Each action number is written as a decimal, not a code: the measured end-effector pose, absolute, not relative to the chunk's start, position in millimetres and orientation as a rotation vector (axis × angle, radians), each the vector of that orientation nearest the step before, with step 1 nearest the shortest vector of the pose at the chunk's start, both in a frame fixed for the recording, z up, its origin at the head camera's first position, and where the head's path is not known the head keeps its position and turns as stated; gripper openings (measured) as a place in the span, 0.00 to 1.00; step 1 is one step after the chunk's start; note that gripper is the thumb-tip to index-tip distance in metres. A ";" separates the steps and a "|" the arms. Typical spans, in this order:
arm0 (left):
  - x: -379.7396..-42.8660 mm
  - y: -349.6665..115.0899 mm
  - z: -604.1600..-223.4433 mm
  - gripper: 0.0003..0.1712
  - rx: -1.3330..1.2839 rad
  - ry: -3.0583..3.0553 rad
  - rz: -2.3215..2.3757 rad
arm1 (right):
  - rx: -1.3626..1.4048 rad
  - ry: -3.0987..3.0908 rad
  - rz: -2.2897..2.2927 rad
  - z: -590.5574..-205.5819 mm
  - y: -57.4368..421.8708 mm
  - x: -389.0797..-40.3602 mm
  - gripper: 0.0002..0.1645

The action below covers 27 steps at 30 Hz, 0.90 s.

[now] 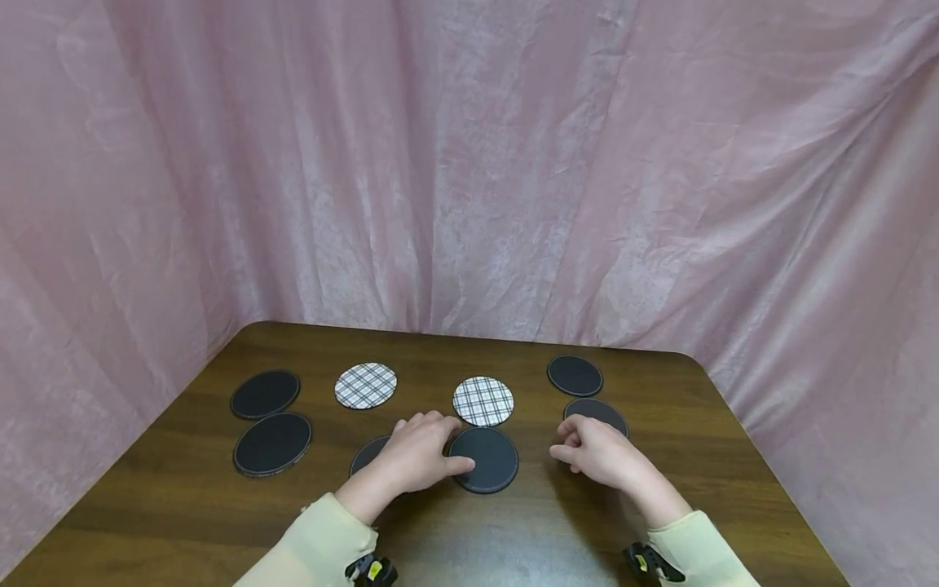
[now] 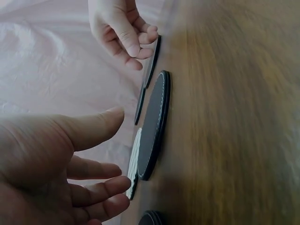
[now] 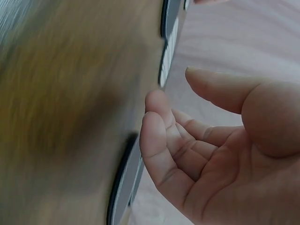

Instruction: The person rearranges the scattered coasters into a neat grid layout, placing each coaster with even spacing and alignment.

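Observation:
My left hand (image 1: 420,452) hovers over the middle of the table, partly covering a black round coaster (image 1: 367,453). Its thumb reaches over the left edge of another black coaster (image 1: 486,465); in the left wrist view the fingers are loosely bent and hold nothing, apart from that stitched black coaster (image 2: 155,126). To the right, my right hand (image 1: 597,450) hangs above the table beside a black coaster (image 1: 596,410) and hides its lower part. Nothing is between its loosely curled fingers in the right wrist view. A plaid white coaster (image 1: 482,400) lies just behind the middle black one.
Two black coasters, one far (image 1: 266,394) and one nearer (image 1: 272,444), lie at the left. A second plaid coaster (image 1: 365,386) sits toward the back. Another black coaster (image 1: 575,376) lies at the back right. Pink curtains (image 1: 484,163) surround the brown wooden table (image 1: 176,489).

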<state>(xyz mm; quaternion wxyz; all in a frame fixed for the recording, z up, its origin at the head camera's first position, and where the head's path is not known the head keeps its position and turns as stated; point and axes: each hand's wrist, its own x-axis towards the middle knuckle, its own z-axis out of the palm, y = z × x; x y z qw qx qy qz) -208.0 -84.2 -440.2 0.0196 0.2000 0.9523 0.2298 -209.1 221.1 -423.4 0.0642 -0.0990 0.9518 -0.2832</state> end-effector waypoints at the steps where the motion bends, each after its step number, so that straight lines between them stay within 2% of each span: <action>1: -208.6 -82.4 -439.6 0.35 0.621 2.956 0.712 | -0.292 2.875 -0.857 -422.4 225.6 -209.8 0.20; 13: -220.4 -48.3 -436.0 0.34 0.677 3.000 0.646 | -0.196 2.924 -0.836 -415.4 277.7 -220.4 0.27; 27: -232.8 -4.6 -435.6 0.30 0.698 3.054 0.558 | -0.137 2.913 -0.788 -414.9 310.8 -236.0 0.34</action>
